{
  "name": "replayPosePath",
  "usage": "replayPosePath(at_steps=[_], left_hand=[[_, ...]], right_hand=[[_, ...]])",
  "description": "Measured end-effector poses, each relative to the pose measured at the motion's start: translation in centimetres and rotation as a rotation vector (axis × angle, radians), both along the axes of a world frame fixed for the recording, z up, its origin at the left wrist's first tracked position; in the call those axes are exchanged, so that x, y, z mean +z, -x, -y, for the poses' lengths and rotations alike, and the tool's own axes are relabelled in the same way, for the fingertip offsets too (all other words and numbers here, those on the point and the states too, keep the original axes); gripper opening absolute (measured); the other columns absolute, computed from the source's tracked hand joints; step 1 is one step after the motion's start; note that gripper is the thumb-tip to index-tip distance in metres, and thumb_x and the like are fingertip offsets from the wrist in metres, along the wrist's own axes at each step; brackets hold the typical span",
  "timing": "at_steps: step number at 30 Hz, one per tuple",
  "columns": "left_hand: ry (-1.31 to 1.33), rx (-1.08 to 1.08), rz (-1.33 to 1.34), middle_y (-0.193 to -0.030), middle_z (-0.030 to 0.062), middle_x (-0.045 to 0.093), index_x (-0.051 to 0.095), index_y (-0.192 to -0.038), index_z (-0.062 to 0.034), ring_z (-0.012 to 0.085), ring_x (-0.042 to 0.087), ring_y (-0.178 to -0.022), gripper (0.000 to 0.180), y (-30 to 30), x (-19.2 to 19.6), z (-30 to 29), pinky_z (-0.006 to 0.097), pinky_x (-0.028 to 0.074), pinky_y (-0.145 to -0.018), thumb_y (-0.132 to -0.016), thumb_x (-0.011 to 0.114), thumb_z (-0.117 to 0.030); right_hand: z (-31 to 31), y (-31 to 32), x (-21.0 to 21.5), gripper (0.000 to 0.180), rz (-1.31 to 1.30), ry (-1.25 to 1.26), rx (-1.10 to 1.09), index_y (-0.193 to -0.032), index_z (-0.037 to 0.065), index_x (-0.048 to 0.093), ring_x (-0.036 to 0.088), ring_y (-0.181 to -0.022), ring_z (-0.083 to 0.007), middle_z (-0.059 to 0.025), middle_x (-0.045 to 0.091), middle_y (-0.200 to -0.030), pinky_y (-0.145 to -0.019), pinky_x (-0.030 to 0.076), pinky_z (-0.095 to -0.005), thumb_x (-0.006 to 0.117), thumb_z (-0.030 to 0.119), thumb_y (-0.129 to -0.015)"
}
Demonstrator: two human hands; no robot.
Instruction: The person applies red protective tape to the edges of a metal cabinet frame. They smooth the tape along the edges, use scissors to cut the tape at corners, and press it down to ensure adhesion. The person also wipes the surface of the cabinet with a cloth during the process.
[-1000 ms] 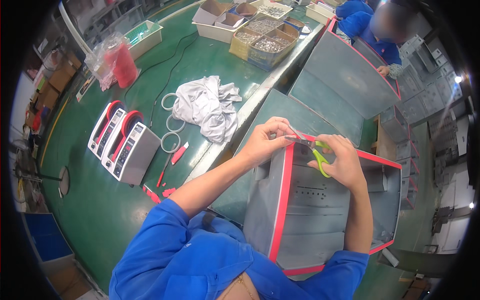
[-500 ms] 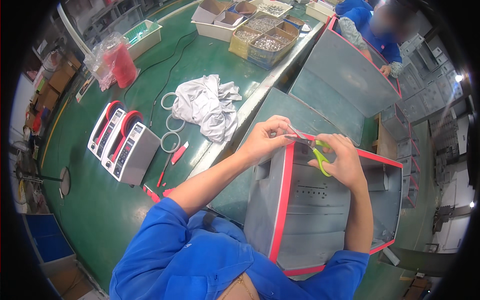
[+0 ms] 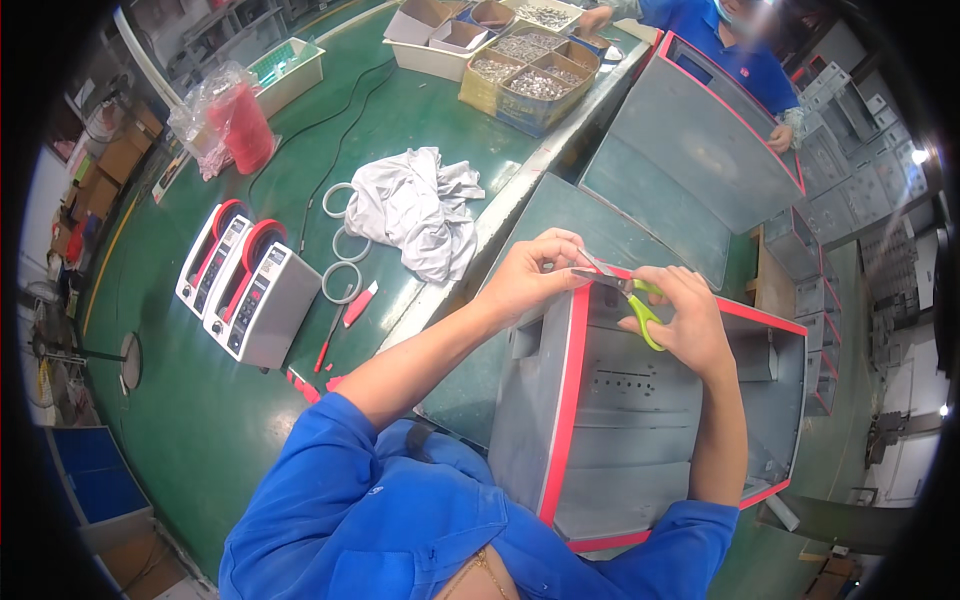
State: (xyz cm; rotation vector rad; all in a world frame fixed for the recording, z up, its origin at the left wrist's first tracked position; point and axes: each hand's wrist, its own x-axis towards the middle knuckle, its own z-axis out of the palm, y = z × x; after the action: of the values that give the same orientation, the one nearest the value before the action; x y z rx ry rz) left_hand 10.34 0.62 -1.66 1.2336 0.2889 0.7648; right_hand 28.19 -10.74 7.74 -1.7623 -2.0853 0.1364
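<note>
Scissors (image 3: pixel 628 290), green, blades parted, at far left corner of box (image 3: pixel 525 420). Right hand (image 3: pixel 690 325): holding scissors by handles. Left hand (image 3: pixel 540 280): fingers curled at blade tips; cannot tell whether gripping. Red tape (image 3: pixel 562 420): along box rim. Step, apparently: trimming tape; next move calls for fingers clear of blades. Cloth (image 3: pixel 415 210): on counter (image 3: pixel 180 420).

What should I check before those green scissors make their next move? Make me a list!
1. Right hand holding the scissors: ok.
2. Scissor blades apart: ok, they look open.
3. Left hand well clear of the blades: not ok, the tips are very close.
4. What the left hand pinches: cannot tell, too small.
5. Co-worker's hand away from the blades: ok, it's at another grey box.
6. Grey cloth out of the way: ok, it's on the green table.
</note>
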Motion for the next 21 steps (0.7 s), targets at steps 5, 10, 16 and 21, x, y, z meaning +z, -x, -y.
replayPosePath(at_steps=[5,10,16,21], left_hand=[[-0.014,0.009,-0.025,-0.106,0.0014,0.047,0.064,-0.086,-0.0047,0.0084,0.048,-0.092,0.012,-0.07,0.01,0.00,0.024,0.039,-0.081,-0.075,0.063,-0.004],[0.013,0.005,-0.023,-0.106,0.0013,0.047,0.064,-0.086,-0.0045,0.0079,0.048,-0.091,0.012,-0.02,0.08,0.04,0.024,0.038,-0.081,-0.075,0.063,-0.005],[0.016,0.011,-0.003,-0.103,0.0005,0.047,0.065,-0.086,-0.0051,0.0067,0.046,-0.087,0.011,-0.05,0.00,0.14,0.023,0.037,-0.079,-0.076,0.065,-0.008],[0.064,0.013,0.049,-0.091,0.0021,0.047,0.066,-0.087,-0.0029,0.0091,0.044,-0.094,0.015,-0.11,0.37,0.32,0.024,0.035,-0.081,-0.073,0.063,-0.003]], right_hand=[[0.05,-0.13,-0.17,0.043,0.018,-0.012,-0.001,-0.097,0.010,0.057,0.051,-0.069,-0.0167,-0.0005,0.053,-0.072,-0.065,0.037,-0.0299,0.076,0.019,-0.059],[-0.02,-0.16,-0.27,0.043,0.024,-0.018,0.006,-0.096,0.010,0.057,0.051,-0.068,-0.0169,-0.0005,0.053,-0.071,-0.065,0.037,-0.0301,0.076,0.018,-0.058],[-0.02,-0.11,-0.32,0.048,0.008,-0.006,-0.003,-0.098,0.009,0.056,0.051,-0.069,-0.0182,-0.0020,0.054,-0.074,-0.068,0.037,-0.0308,0.078,0.019,-0.056],[-0.09,-0.12,-0.37,0.044,0.009,-0.017,0.002,-0.096,0.010,0.057,0.051,-0.069,-0.0172,-0.0008,0.054,-0.074,-0.065,0.037,-0.0301,0.077,0.019,-0.058]])
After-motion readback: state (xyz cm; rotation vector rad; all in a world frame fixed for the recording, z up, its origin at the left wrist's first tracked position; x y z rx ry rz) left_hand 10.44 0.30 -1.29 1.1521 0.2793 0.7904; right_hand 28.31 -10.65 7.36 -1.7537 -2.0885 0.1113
